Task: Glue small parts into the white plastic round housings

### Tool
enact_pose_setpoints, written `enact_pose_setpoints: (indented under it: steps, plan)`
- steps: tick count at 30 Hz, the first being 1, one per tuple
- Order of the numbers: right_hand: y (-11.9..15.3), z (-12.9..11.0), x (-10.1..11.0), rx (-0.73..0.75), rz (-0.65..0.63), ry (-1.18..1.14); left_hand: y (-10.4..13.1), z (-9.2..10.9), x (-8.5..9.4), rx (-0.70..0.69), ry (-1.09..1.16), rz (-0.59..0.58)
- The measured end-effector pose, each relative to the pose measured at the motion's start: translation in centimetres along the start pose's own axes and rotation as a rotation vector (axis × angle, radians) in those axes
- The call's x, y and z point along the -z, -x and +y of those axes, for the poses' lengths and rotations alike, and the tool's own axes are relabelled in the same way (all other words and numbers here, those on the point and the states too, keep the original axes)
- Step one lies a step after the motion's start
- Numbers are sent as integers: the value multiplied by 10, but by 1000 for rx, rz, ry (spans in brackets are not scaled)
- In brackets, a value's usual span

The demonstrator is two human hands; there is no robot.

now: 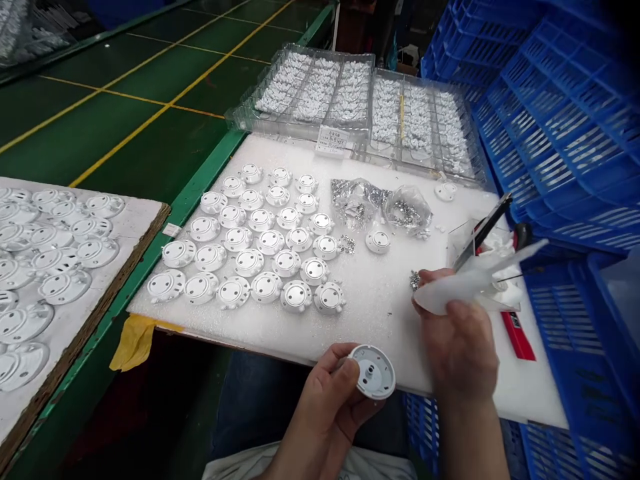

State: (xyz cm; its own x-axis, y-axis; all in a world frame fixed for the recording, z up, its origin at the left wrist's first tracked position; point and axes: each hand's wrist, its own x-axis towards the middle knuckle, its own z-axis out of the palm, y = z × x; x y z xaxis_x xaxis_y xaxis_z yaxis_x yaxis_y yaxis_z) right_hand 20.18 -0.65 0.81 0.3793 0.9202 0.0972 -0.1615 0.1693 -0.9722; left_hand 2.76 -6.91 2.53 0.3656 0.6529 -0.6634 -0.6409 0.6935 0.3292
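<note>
At the tabletop [373,330], the left hand [334,388] pinches one round housing [381,375] by its rim, thumb above, fingers beneath; the right hand [465,343] clasps one translucent piece [443,293], partly hiding a clear box [458,239]. Twenty-eight white discs [271,243] cluster near two bags of metal bits [356,208] and two clear trays [246,120]; blue crates [567,123] rise at right.

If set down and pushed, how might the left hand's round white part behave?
The white part is probably stiff: its gripped rim looks undistorted. Its shallow dish shape suggests lightness; on edge, that round rim might roll.
</note>
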Motion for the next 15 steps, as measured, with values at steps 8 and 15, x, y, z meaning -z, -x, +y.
enact_pose_setpoints:
  steps: [8,15]
  plan:
    - [-3,9,-13,335,57,820,0,2,5,39,113,-67]
    - [-11,19,-23,455,-107,1103,-1,7,9,77,139,-108]
